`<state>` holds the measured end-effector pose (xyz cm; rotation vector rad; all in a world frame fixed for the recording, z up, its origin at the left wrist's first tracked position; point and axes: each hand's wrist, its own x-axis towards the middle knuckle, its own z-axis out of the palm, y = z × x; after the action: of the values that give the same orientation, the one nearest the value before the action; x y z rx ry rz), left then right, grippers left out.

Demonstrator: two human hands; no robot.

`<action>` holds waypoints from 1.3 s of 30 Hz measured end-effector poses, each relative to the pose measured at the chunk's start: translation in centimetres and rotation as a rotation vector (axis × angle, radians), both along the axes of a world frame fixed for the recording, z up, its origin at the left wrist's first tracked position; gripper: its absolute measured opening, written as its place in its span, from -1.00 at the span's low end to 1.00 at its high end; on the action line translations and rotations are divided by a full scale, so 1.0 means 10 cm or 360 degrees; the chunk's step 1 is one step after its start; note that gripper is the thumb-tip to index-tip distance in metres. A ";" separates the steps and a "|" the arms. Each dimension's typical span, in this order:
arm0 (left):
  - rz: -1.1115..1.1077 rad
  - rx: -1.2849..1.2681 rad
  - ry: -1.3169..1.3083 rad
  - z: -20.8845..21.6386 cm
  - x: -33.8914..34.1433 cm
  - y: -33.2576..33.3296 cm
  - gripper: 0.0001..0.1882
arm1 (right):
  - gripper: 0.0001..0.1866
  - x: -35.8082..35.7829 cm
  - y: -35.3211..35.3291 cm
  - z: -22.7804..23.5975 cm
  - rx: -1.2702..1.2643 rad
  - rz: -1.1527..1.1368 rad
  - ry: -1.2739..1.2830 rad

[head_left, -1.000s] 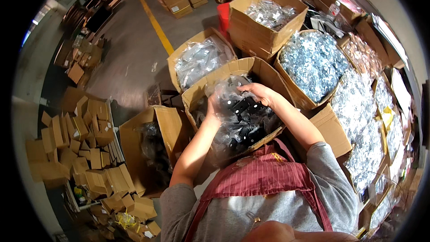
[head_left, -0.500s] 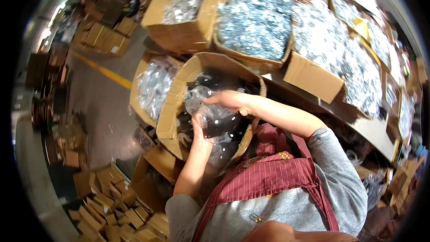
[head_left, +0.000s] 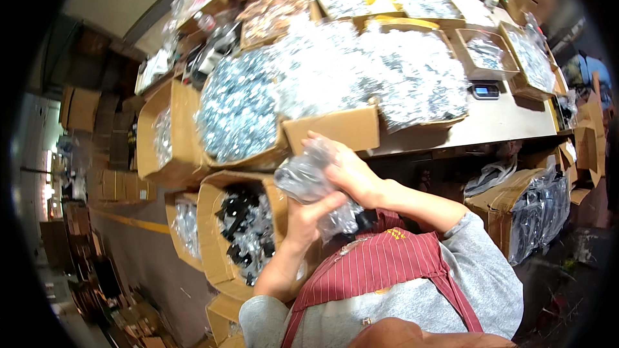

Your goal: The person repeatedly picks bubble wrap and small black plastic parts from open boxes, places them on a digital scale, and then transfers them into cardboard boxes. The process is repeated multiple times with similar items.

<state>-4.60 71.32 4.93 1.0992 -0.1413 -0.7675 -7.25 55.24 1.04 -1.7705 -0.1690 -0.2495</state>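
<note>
Both my hands grip a crumpled clear plastic bag [head_left: 300, 177] in front of my striped red apron. My left hand [head_left: 304, 218] closes round its lower left side, thumb pointing right across it. My right hand [head_left: 353, 173] wraps the upper right side. The bag's lower end hangs below my hands, and a dark piece shows near it; whether that lies inside I cannot tell. Left of my hands stands an open cardboard box [head_left: 278, 203] holding black parts [head_left: 237, 212] and clear plastic bags.
A table [head_left: 445, 130] ahead bears boxes heaped with shiny silver pieces [head_left: 412, 77] and bluish ones [head_left: 238, 109]. A cardboard flap [head_left: 335, 130] hangs at its near edge. A small scale [head_left: 485, 92] sits at right. Bagged goods [head_left: 538, 212] fill a box lower right.
My view has swung right toward the table. The plastic bag, held over the open box before, is now lifted up and to the right of it, still in both hands.
</note>
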 end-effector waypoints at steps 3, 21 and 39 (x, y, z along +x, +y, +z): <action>-0.0246 0.0229 -0.1019 -0.02 -0.30 -0.86 -0.57 | -0.07 -0.52 -0.88 -0.02 -0.0184 -0.0169 -0.0398; -0.0440 0.0010 0.0768 -0.63 -1.22 -4.16 -0.59 | -0.34 -2.14 -4.00 0.09 0.0040 -0.0542 0.0431; -0.0132 -0.1282 0.0831 -0.60 -0.30 -4.13 -0.64 | -0.26 -2.76 -5.80 -1.01 0.1299 -0.1316 0.0895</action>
<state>-7.62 30.01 -1.03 0.1172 -0.0411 -0.9309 -34.90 -2.78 -9.02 -0.9456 0.9612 -0.3316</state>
